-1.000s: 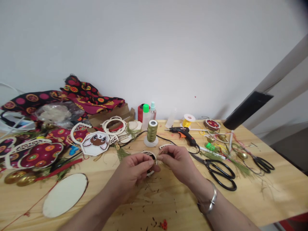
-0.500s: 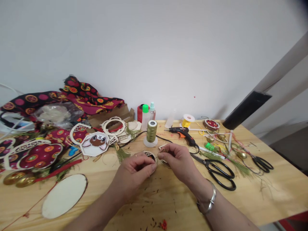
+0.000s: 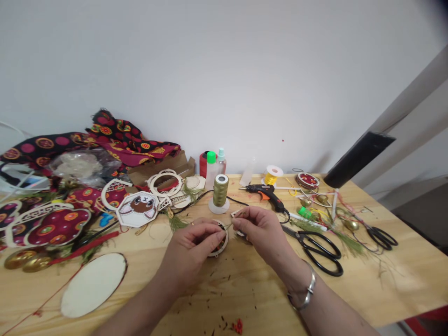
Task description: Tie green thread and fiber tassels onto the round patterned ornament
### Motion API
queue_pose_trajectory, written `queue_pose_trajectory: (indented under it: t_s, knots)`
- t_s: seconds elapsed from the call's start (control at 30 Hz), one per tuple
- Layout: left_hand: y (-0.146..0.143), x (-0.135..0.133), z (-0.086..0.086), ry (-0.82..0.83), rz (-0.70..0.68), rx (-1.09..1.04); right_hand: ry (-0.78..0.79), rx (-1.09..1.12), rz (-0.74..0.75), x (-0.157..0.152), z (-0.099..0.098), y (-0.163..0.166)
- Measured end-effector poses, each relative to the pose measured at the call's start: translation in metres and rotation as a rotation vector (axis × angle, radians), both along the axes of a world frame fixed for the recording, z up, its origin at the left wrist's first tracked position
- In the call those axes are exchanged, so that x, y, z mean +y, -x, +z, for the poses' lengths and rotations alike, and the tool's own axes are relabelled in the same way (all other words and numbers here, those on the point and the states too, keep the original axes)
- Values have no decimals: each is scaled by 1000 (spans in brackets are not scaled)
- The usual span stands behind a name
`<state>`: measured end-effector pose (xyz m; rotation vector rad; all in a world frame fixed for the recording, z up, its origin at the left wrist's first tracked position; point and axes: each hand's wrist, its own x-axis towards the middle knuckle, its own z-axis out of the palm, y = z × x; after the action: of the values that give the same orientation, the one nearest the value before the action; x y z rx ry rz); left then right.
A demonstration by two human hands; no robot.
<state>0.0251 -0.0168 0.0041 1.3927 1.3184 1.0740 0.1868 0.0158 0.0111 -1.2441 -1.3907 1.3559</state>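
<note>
Thumb and fingers of my left hand (image 3: 199, 240) pinch one end of a short stretch of thin thread (image 3: 229, 227). My right hand (image 3: 261, 231), with a silver bangle at the wrist, pinches the same thread a little to the right, fingertips close to the left ones. Partly behind the left fingers, a round ornament with a pale rim (image 3: 221, 249) lies on the table. Another small piece, mostly covered by the right hand, rests beneath it. Just beyond the hands stands a cone of olive thread (image 3: 220, 192).
Right of my hands lie black-handled scissors (image 3: 324, 249) and a glue gun (image 3: 266, 193). To the left are a pale oval disc (image 3: 94, 285), a sheep-face plaque (image 3: 138, 209) and patterned fabric (image 3: 119, 135). Bottles (image 3: 211, 172) and a yellow spool (image 3: 272, 175) stand along the wall.
My right hand has shifted slightly up and away from the left, so more thread shows between them. More of the round ornament is visible beside my left fingers.
</note>
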Motion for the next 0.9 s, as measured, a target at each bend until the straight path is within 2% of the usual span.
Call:
queue_pose_trajectory:
  t_s: [0.1, 0.23, 0.53, 0.77, 0.9]
  knots:
    - [0, 2, -1, -32, 68, -17, -4, -22, -8, 0, 1, -1]
    - [2, 2, -4, -115, 136, 60, -18, -40, -23, 0, 0, -1]
    - [5, 3, -3, -122, 199, 102, -31, -53, -38, 0, 1, 1]
    - [5, 2, -2, -246, 155, 220, -29, -53, -37, 0, -1, 0]
    - [5, 2, 0, -181, 136, 161, -6, -69, -45, 0, 1, 0]
